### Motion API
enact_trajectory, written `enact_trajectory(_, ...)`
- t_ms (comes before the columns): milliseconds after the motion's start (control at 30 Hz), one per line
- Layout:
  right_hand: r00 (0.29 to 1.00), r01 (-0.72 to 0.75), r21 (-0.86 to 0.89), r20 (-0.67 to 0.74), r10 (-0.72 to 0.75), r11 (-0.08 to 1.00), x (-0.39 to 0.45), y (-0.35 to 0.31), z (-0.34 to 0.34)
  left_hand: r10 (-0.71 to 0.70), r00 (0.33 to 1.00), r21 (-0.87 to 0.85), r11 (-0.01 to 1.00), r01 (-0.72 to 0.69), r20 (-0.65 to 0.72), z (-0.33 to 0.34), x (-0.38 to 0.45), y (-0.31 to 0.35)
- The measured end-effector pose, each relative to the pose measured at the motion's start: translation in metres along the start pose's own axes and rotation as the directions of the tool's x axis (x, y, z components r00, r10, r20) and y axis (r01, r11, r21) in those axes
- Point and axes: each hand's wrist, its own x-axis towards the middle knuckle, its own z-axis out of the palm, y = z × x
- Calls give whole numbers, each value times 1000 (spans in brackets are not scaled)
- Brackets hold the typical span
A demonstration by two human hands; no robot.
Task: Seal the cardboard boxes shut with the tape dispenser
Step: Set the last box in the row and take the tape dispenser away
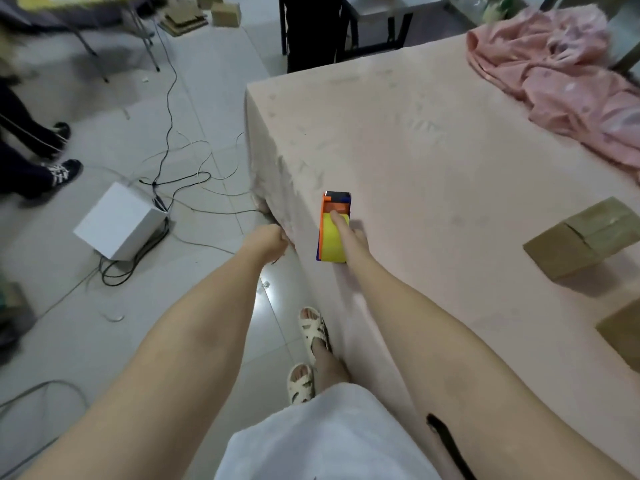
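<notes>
An orange and blue tape dispenser [334, 225] with a yellow tape roll sits near the left edge of the pink-covered table [433, 161]. My right hand [351, 237] grips it, with a finger laid over the top of the roll. My left hand [268, 242] holds the tablecloth at the table's near-left corner, fingers curled round the fabric. A cardboard box [585, 237] stands at the right of the table, its flaps closed. The corner of a second box [623, 336] shows at the right edge.
A crumpled pink cloth [561, 81] lies at the table's far right. On the floor to the left are a white box [119, 225] and tangled cables [173, 188]. Another person's legs [38, 157] stand at far left. More boxes [225, 13] sit on the floor behind.
</notes>
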Motion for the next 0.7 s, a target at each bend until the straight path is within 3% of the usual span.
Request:
enact_trajectory(367, 997, 71, 117, 8, -73, 991, 89, -79, 14, 27, 999, -3, 1000, -27, -27, -61, 123, 48)
enact_trajectory(567, 993, 112, 209, -64, -100, 972, 132, -125, 6, -128, 988, -228, 968, 105, -87, -68, 171, 66)
enact_trajectory(700, 993, 99, 229, -86, -81, 968, 155, -141, 9, -106, 994, -382, 920, 88, -26, -84, 204, 81)
